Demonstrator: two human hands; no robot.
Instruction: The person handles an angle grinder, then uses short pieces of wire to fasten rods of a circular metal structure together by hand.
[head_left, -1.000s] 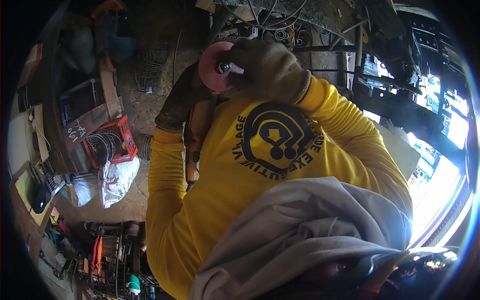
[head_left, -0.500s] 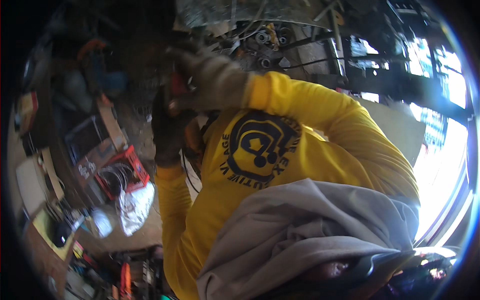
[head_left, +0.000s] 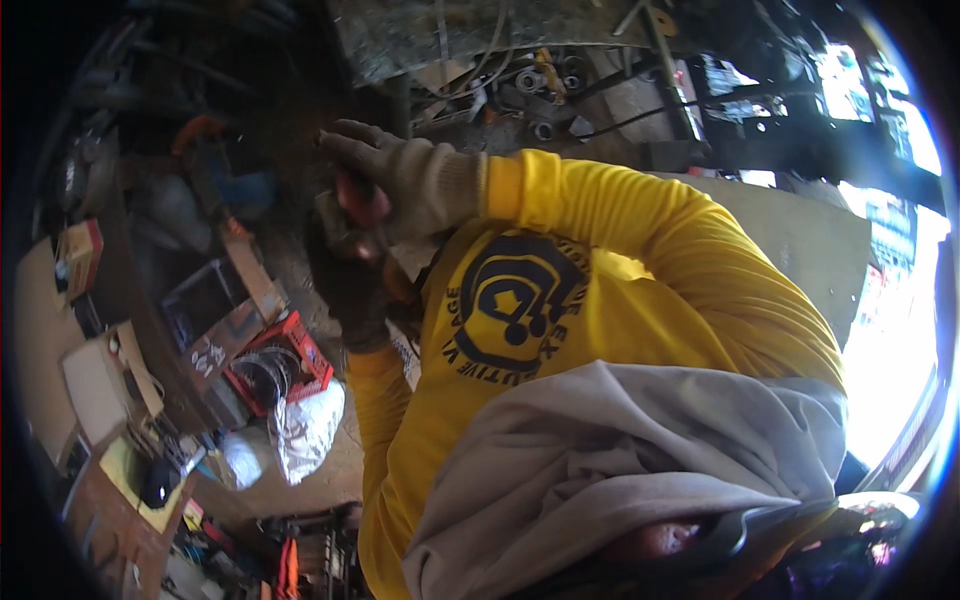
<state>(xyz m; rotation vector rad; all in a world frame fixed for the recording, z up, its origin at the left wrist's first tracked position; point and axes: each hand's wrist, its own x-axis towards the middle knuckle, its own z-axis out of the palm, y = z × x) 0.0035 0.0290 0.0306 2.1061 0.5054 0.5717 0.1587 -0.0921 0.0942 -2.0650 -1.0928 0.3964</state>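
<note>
Holds both gloved hands close together in front of the chest. Extends the right hand (head_left: 410, 180), clad in a greyish-brown fabric glove with a ribbed knit cuff, leftward with long, partly straightened fingers, beside a blurred, dark-red rounded piece (head_left: 354, 196). Cannot tell whether grasping that piece or merely resting against it. Has it between the two hands, close to the right palm. Sets the left hand (head_left: 345, 290), in a darker, shadowed glove, just below the right and next to a brownish-orange tool body (head_left: 401, 288), partly hidden by glove and shirt. Cannot tell, in such shadow, whether clenching the left fingers around it.

Wears a bright yellow long-sleeved top (head_left: 700, 260) with a round, dark printed emblem (head_left: 512, 300), and a loose grey draped cloth (head_left: 620, 440) over its lower part in view. Shows at the left a red plastic crate (head_left: 314, 355) with coils of thin wire (head_left: 265, 370), near a crumpled white plastic sack (head_left: 308, 430). Shows at the top round metal rings (head_left: 530, 82) on the cluttered floor, and at the right a flat beige board (head_left: 800, 235) beyond the right sleeve.
</note>
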